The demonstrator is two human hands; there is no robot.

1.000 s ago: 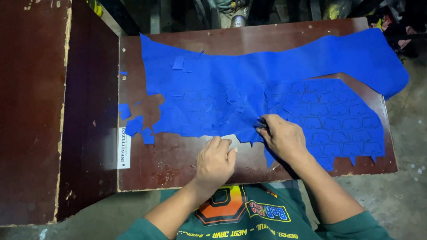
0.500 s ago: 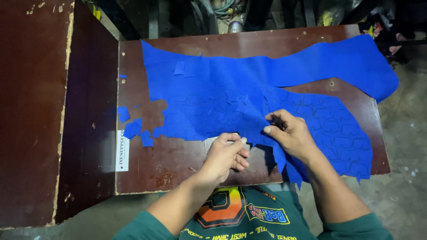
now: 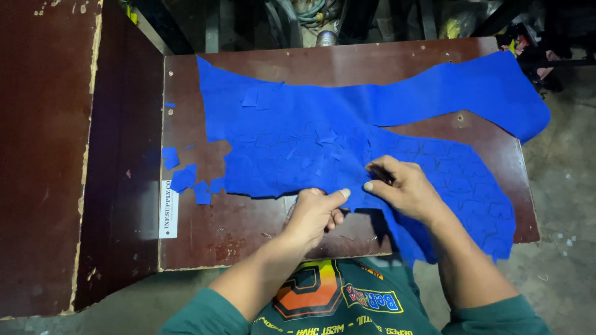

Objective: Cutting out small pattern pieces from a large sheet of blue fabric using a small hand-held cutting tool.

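at near table [image 3: 248, 236] edge, both hands pinch blue sheet [image 3: 323, 130] edge.

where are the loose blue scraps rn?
Head view, left part of the brown table: the loose blue scraps lie beside the blue sheet's left edge, just right of a white label strip.

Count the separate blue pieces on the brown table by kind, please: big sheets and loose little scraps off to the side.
Large blue sheet: 1
Loose blue scraps at the left of the brown table, such as this one: about 5
Total: about 6
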